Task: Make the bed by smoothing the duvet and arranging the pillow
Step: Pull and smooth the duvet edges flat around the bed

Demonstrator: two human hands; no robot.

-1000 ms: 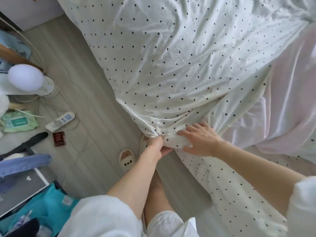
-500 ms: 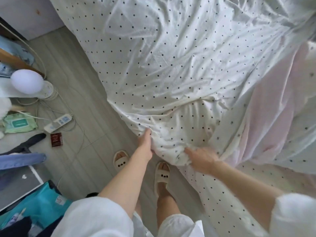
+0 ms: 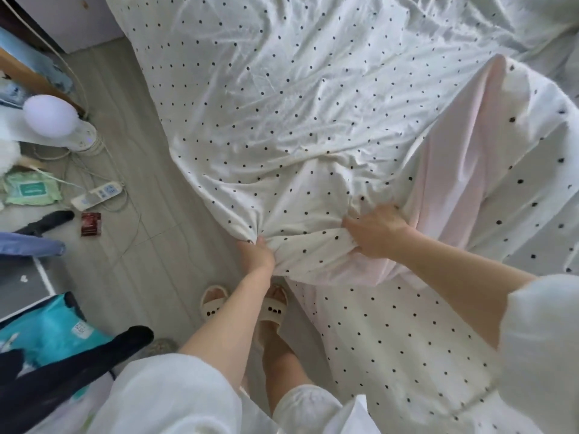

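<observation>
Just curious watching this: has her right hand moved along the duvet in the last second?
Yes. The right hand slid rightward along the duvet edge, away from the left hand.

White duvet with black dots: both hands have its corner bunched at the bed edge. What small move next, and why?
Probably draw the white black-dotted duvet corner outward and spread the hands apart. The left hand and right hand grip a gathered wad, creases fan up from it, and the pale pink underside is folded over at right. Pulling taut should flatten those folds.
</observation>
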